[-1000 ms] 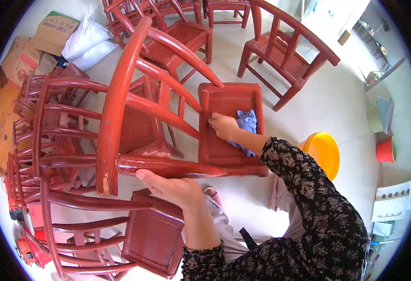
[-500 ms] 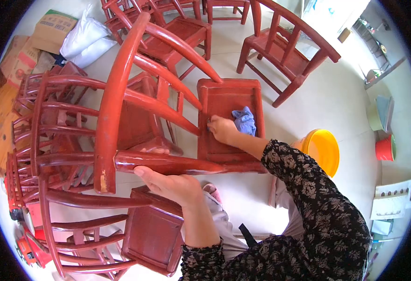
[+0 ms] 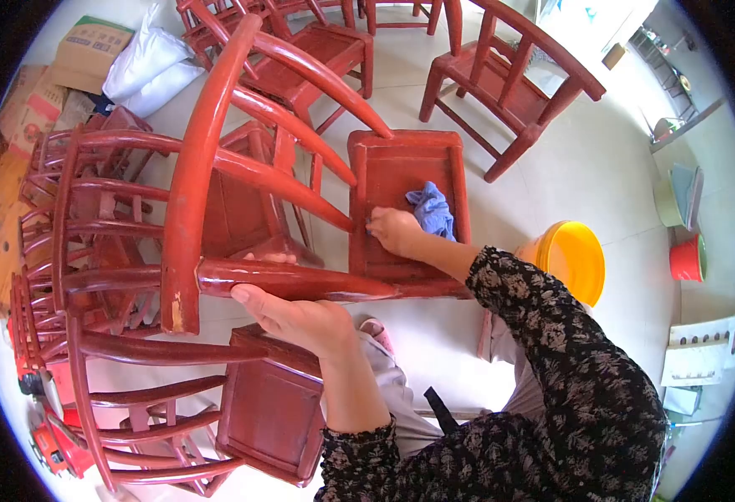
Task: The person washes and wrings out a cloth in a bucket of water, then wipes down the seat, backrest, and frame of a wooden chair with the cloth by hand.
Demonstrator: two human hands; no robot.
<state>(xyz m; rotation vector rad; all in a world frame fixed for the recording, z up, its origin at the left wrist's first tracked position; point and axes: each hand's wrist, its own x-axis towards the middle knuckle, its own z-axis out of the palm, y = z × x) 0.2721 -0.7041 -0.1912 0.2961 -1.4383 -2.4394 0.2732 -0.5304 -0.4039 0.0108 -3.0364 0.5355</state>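
A red wooden chair [image 3: 405,155] stands before me, its curved backrest toward the left. My left hand [image 3: 304,322] is wrapped round the thick near post [image 3: 292,280] of this backrest, with fingertips showing beyond it. On the seat, by its backrest side, my right hand [image 3: 394,230] presses down with curled fingers. A tiny bluish bit shows at those fingertips, too small to make out. Beside the right wrist a crumpled blue cloth [image 3: 432,211] lies on the seat panel.
More red chairs stand at the left [image 3: 116,209], lower left [image 3: 271,410] and upper right [image 3: 509,84]. A yellow bucket [image 3: 575,263] is right of my right arm. White bags [image 3: 150,71] and a cardboard box [image 3: 91,54] lie at the upper left.
The whole view has shifted slightly, so the chairs appear a little higher and further left. Both hands keep nearly the same places on the chair.
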